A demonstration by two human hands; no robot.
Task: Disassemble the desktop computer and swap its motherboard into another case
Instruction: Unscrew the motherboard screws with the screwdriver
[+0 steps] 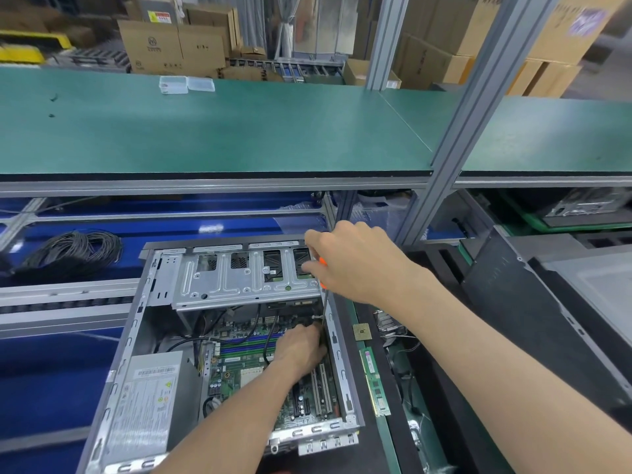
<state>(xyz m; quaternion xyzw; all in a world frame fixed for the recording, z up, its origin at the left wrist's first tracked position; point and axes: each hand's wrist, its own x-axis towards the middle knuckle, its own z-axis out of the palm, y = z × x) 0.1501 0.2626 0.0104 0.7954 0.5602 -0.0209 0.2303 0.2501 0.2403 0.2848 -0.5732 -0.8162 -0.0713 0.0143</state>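
An open grey desktop case (135,340) lies on its side in front of me, with a green motherboard (253,371) in its floor. My right hand (355,261) grips the orange handle of a screwdriver (325,302), held upright, its tip down at the board's far right edge. My left hand (301,347) is inside the case on the motherboard, fingers curled at the screwdriver tip; what they hold is hidden. A silver drive cage (246,278) spans the far end. The power supply (150,398) fills the near left corner.
A loose CPU (361,331) and a RAM stick (374,381) lie right of the case. A black case panel (533,299) lies at the right. A coil of black cable (73,249) sits at the left. A green shelf (222,131) with an aluminium post (455,131) stands above.
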